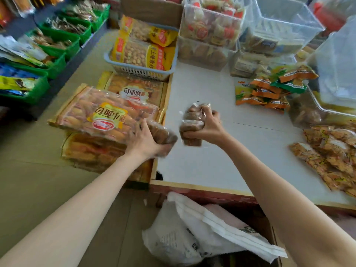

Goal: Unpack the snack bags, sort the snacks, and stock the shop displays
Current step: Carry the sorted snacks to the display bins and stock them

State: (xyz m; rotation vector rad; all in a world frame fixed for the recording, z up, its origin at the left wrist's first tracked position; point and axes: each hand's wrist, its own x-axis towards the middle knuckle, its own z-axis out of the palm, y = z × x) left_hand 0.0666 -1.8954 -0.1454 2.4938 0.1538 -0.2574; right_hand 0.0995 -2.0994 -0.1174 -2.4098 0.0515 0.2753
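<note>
My right hand (207, 125) clutches clear-wrapped brown cake packets (193, 122) upright over the white tabletop (202, 89), nearer its clear plastic bins (210, 33) than my left hand (144, 141), gripping another brown packet (163, 137).

Glossy clear plastic wraps the brown cakes (192, 128); the bench (202, 155) is smooth matt white with a wood rim; bins (285, 22) clear plastic, basket (138, 71) perforated plastic.

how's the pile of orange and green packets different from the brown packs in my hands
The orange and green packets lie loose on the white table, untouched; the brown packs are gripped above it, some in the right hand, some in the left hand. The packets have printed opaque wrappers; the packs have clear ones. Both are small wrapped snacks.
</note>
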